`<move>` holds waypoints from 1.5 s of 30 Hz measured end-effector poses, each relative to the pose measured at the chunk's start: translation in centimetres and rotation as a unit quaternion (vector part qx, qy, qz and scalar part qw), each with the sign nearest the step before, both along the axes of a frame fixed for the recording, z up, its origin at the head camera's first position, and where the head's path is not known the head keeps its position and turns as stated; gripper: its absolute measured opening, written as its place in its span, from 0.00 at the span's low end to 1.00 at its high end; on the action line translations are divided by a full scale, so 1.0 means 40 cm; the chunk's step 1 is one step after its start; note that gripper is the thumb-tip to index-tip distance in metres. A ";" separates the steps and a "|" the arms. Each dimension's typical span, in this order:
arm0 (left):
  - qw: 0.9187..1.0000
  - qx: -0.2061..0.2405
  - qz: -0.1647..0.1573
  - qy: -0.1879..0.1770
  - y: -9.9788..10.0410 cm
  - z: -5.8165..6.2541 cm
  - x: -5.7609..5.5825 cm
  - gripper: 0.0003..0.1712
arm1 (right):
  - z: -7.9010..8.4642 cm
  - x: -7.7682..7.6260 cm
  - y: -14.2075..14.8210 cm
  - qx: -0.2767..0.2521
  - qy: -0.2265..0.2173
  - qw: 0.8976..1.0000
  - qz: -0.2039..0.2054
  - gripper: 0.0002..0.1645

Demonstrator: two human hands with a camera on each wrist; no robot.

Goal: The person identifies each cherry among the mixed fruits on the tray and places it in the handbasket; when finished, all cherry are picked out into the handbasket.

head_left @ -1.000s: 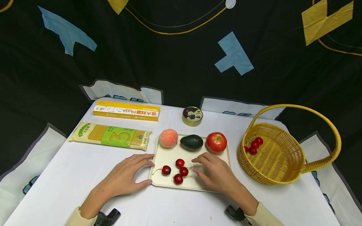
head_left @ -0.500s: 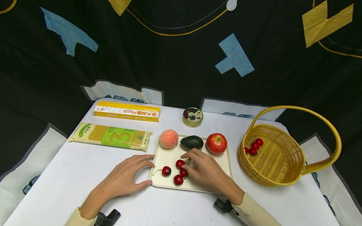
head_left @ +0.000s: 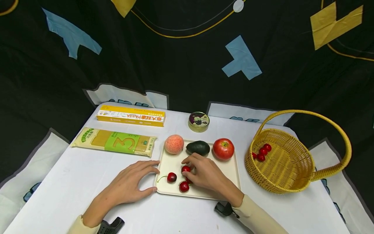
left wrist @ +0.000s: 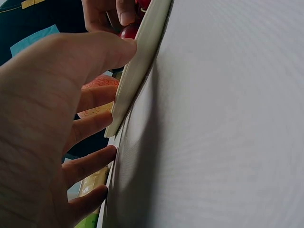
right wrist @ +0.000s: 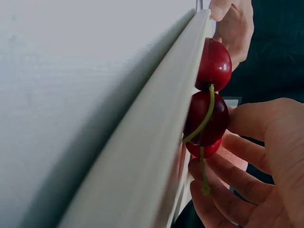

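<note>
On a cream rectangular tray [head_left: 223, 174] lie a loose cherry [head_left: 171, 177] at the left and a small cluster of cherries with green stems. My right hand [head_left: 207, 172] reaches over this cluster, thumb and bent fingers spread around its far cherry [head_left: 185, 169]. From the right wrist, the thumb [right wrist: 249, 118] is right at the middle cherry [right wrist: 207, 116], with the fingers beyond it. My left hand [head_left: 131, 182] rests at the tray's left edge, thumb and fingertips against the rim. Behind the cherries sit a pinkish-orange round fruit [head_left: 174, 144], a dark green avocado [head_left: 198, 148] and a red apple [head_left: 223, 149].
A yellow wicker basket [head_left: 304, 162] with a tall handle stands at the right, with several cherries [head_left: 263, 152] inside. At the left lie a pasta packet [head_left: 114, 141] and a yellow pasta box [head_left: 131, 116]. A round tin [head_left: 198, 122] stands behind the tray.
My right hand has moved left over the tray, from beside the cherry cluster to around its far cherry. My left hand stays at the tray's edge.
</note>
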State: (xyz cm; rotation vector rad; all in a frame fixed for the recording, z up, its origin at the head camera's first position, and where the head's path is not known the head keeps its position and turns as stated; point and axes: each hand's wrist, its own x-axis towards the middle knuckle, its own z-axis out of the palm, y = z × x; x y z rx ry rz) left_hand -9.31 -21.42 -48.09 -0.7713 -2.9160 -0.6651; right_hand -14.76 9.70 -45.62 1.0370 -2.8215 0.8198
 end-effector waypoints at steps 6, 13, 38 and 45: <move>1.000 0.002 0.000 0.000 0.000 0.000 0.001 0.27 | 0.000 -0.009 -0.004 0.007 -0.007 1.000 -0.006 0.16; 1.000 0.004 0.002 0.000 0.001 -0.002 0.001 0.27 | 0.004 -0.018 -0.003 0.010 -0.004 1.000 -0.002 0.14; 1.000 0.013 -0.004 0.008 -0.005 -0.003 -0.001 0.27 | 0.083 0.012 0.119 -0.024 0.063 0.997 -0.043 0.17; 1.000 0.016 -0.004 0.004 -0.002 -0.004 0.000 0.27 | 0.109 0.007 0.196 -0.018 0.089 0.993 -0.073 0.18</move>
